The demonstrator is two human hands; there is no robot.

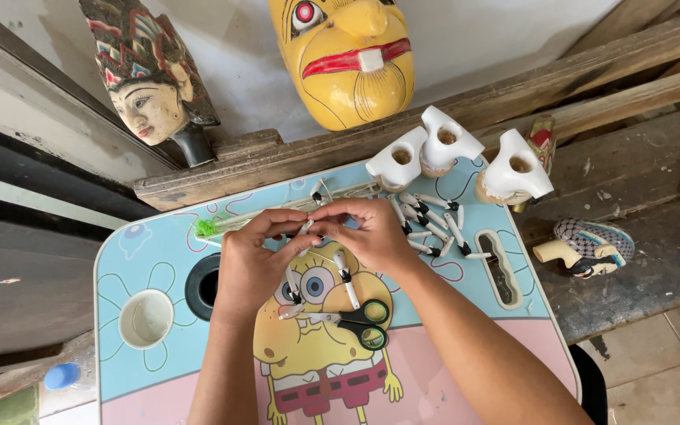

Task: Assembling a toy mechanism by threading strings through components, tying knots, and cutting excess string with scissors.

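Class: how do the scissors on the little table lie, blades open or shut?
Shut. The scissors lie flat below the hands, their blades together as one narrow strip pointing left.

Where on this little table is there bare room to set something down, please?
Free: the pink strip right of the scissors, and the blue patch below the white cup hole. Crowded: the back right, around the white sticks and white carved pieces.
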